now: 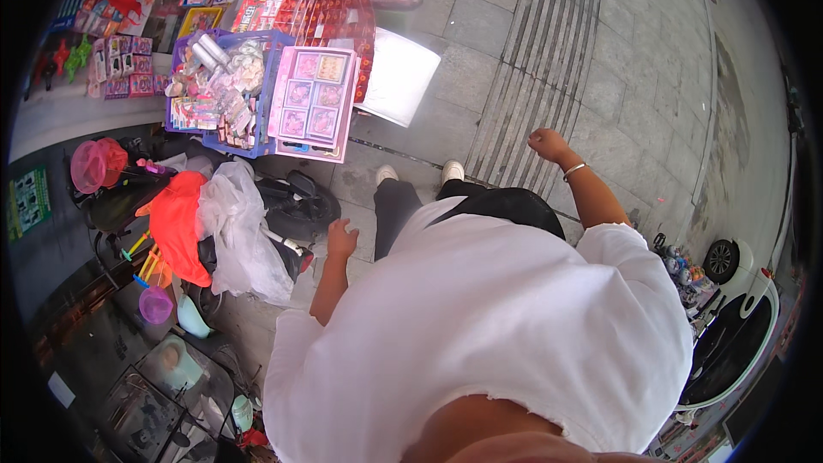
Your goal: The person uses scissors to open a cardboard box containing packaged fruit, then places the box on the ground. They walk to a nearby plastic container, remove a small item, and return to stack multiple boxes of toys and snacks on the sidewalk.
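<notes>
My left hand (342, 238) hangs beside the scooter's front wheel (301, 204), thumb and fingers apart around nothing. My right hand (546, 143), a silver bangle at the wrist, is over the pavement with its fingers curled in; no object shows in it. Ahead and to the left, a purple-blue plastic crate (262, 135) is filled with small packaged goods. A pink boxed set (315, 103) with several compartments leans at the crate's right side. Behind it are a red patterned display sheet (334, 19) and a white board (402, 77).
Clear plastic sheeting (241, 231) and a red cloth (180, 225) cover the parked scooter at left. Small nets (155, 304) hang near it. Grooved tactile paving (514, 90) runs ahead. At right are a white car (739, 334) and a pile of goods (685, 273).
</notes>
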{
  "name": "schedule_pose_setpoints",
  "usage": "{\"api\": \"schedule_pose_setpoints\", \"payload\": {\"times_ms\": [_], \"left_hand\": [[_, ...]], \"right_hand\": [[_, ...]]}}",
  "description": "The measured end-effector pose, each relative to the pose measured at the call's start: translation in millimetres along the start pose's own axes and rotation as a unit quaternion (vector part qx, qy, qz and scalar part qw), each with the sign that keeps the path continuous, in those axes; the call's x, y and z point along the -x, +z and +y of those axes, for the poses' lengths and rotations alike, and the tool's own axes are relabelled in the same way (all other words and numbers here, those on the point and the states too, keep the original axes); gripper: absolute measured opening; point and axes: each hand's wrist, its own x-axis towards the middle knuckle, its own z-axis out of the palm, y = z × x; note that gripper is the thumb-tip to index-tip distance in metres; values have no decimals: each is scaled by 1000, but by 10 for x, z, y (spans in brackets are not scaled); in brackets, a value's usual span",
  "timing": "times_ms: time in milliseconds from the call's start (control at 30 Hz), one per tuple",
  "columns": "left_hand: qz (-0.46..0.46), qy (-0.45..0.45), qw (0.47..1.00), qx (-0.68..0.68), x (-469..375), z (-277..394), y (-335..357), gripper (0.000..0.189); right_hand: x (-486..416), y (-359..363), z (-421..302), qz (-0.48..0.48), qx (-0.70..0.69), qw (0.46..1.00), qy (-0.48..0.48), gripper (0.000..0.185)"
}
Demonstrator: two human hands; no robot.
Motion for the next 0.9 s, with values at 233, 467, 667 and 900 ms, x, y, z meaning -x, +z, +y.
{"api": "schedule_pose_setpoints", "payload": {"times_ms": [233, 467, 667, 900], "left_hand": [[-143, 39, 989, 27, -493, 1128, -36, 44], [-164, 96, 981, -36, -1384, 1782, 15, 37], [-167, 69, 982, -56, -2034, 2697, 231, 35], [-112, 1, 988, 103, -2876, 4065, -113, 42]], "right_hand": [[292, -466, 1021, -45, -76, 980, 179, 28], [-436, -1323, 1128, 3, -192, 973, 128, 29], [-1491, -2321, 1354, -29, -196, 971, 134, 35], [-2258, -3240, 1962, -21, -146, 971, 187, 30]]}}
